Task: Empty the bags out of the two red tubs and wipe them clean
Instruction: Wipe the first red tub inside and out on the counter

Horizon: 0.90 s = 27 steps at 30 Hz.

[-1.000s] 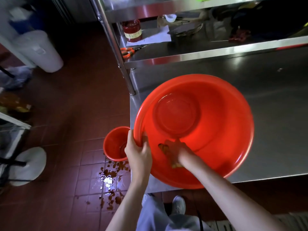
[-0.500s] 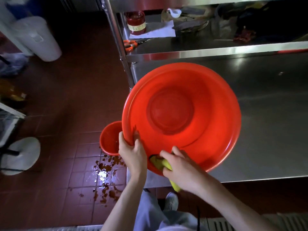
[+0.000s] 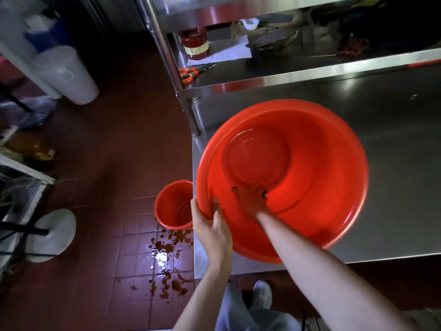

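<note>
A large red tub [image 3: 317, 177] rests tilted toward me on the steel table [image 3: 396, 149], at its left end. My left hand [image 3: 212, 231] grips the tub's near-left rim, thumb inside. My right hand [image 3: 250, 201] reaches into the tub and presses against the near inner wall. It is blurred and tinted red, and the yellow cloth is hidden under the palm. A smaller red tub [image 3: 173, 205] stands on the floor just left of the table, open and with no bags in it.
Brown wet spill [image 3: 167, 252] spreads over the red floor tiles below the small tub. The shelf behind the table holds orange scissors [image 3: 188, 74], a red jar [image 3: 194, 43] and paper. A white bin [image 3: 69, 75] stands far left. My shoe [image 3: 262, 292] shows under the table edge.
My right hand has gone from the tub's near rim, where the yellow cloth showed, back down inside the tub. My left hand keeps its grip on the rim.
</note>
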Tool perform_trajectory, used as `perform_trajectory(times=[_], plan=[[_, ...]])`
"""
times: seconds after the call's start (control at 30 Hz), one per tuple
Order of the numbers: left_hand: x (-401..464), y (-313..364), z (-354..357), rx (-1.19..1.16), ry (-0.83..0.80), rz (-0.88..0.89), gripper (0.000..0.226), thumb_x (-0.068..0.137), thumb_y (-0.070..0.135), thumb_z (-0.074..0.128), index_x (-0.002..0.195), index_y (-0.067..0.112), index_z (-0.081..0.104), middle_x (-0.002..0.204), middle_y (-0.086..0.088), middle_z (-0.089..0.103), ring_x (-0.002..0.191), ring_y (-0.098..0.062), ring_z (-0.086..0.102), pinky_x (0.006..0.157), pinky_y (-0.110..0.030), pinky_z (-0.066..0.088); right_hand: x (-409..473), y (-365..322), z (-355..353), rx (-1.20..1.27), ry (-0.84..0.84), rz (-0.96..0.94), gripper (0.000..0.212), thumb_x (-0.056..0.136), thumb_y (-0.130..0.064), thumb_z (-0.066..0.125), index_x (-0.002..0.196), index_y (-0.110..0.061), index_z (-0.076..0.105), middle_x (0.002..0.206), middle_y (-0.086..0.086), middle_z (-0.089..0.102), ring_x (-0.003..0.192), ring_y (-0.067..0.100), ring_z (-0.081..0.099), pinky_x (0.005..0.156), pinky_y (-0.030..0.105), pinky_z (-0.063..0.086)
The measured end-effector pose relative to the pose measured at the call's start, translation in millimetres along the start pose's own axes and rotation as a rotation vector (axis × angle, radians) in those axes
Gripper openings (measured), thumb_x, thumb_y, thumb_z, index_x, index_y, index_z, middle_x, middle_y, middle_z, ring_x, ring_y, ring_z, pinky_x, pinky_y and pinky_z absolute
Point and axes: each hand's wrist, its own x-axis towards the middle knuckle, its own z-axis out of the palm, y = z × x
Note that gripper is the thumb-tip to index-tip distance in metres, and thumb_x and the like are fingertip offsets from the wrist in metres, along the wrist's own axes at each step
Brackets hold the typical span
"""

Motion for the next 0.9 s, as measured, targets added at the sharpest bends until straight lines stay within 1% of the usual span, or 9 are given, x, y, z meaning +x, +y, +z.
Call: perform_trajectory(times=[0.1, 0.17, 0.27, 0.33, 0.43, 0.5, 0.63, 0.8, 0.9], plan=[[1, -1, 2, -0.051, 0.053, -0.026, 0.001, 0.104, 0.021, 0.064, 0.104, 0.021, 0.063, 0.081, 0.0, 0.06, 0.07, -0.018, 0.052, 0.066, -0.039, 0.046, -44, 4, -28, -0.039, -0.066, -0.216, 0.042, 0.108, -0.043, 0.035, 0.144, -0.023, 0.046, 0.148, 0.015, 0.045, 0.13, 0.043, 0.046, 0.106, 0.049, 0.043], [1, -2, 5, -0.087, 0.099, -0.059, 0.006, 0.104, 0.022, 0.065, 0.109, 0.021, 0.064, 0.087, -0.001, 0.065, 0.074, -0.014, 0.057, 0.069, -0.033, 0.05, -109, 11, -49, -0.111, -0.086, -0.354, 0.044, 0.104, -0.045, 0.041, 0.146, -0.032, 0.04, 0.145, 0.007, 0.041, 0.125, 0.038, 0.042, 0.102, 0.047, 0.042], [2, -4, 7, -0.159, 0.105, -0.19, 0.017, 0.102, 0.021, 0.067, 0.119, 0.018, 0.066, 0.105, -0.004, 0.073, 0.091, -0.017, 0.068, 0.085, -0.034, 0.057, -184, 29, -69, -0.06, -0.104, -0.328, 0.075, 0.084, -0.064, 0.059, 0.148, -0.037, 0.031, 0.144, -0.002, 0.031, 0.135, 0.026, 0.034, 0.105, 0.044, 0.042], [4, -8, 10, -0.209, 0.07, -0.361, 0.022, 0.099, 0.016, 0.069, 0.119, 0.024, 0.069, 0.115, -0.006, 0.075, 0.105, -0.026, 0.071, 0.096, -0.044, 0.058, -194, 45, -65, -0.255, -0.037, -0.362, 0.081, 0.082, -0.052, 0.069, 0.147, -0.037, 0.024, 0.145, -0.002, 0.027, 0.135, 0.026, 0.035, 0.095, 0.044, 0.048], [15, 0, 11, -0.179, -0.003, -0.563, 0.036, 0.085, -0.011, 0.062, 0.101, 0.021, 0.067, 0.098, -0.006, 0.073, 0.092, -0.028, 0.067, 0.085, -0.041, 0.056, -183, 57, -51, -0.358, 0.001, -0.32, 0.074, 0.084, -0.023, 0.069, 0.145, -0.034, 0.029, 0.146, 0.004, 0.027, 0.139, 0.032, 0.037, 0.091, 0.047, 0.053], [27, 8, 12, -0.08, -0.113, -0.486, 0.041, 0.077, -0.019, 0.057, 0.094, 0.017, 0.064, 0.085, -0.004, 0.067, 0.083, -0.025, 0.06, 0.074, -0.036, 0.05, -176, 60, -42, -0.368, -0.008, -0.283, 0.066, 0.08, -0.023, 0.071, 0.139, -0.029, 0.045, 0.146, 0.009, 0.034, 0.139, 0.035, 0.039, 0.091, 0.047, 0.055], [53, 28, 22, 0.046, -0.251, -0.295, 0.032, 0.065, -0.002, 0.061, 0.091, 0.017, 0.064, 0.08, -0.004, 0.064, 0.075, -0.019, 0.057, 0.068, -0.037, 0.047, -167, 64, -47, -0.367, 0.123, -0.372, 0.072, 0.055, -0.032, 0.081, 0.122, -0.033, 0.054, 0.105, 0.001, 0.053, 0.1, 0.028, 0.061, 0.061, 0.043, 0.06], [99, 55, 41, 0.19, -0.268, 0.005, 0.049, 0.08, 0.003, 0.071, 0.124, 0.02, 0.058, 0.113, -0.001, 0.068, 0.093, -0.014, 0.066, 0.083, -0.032, 0.055, -163, 74, -83, -0.436, 0.132, -0.54, 0.07, 0.076, -0.036, 0.073, 0.138, -0.041, 0.041, 0.117, -0.003, 0.049, 0.112, 0.022, 0.055, 0.078, 0.04, 0.056], [137, 83, 51, 0.334, -0.485, 0.296, 0.057, 0.084, 0.002, 0.074, 0.131, 0.028, 0.056, 0.119, 0.011, 0.066, 0.099, 0.0, 0.063, 0.09, -0.016, 0.05, -165, 84, -96, -0.557, 0.102, -0.582, 0.073, 0.077, -0.033, 0.075, 0.14, -0.043, 0.038, 0.124, -0.001, 0.051, 0.115, 0.023, 0.055, 0.079, 0.041, 0.052]])
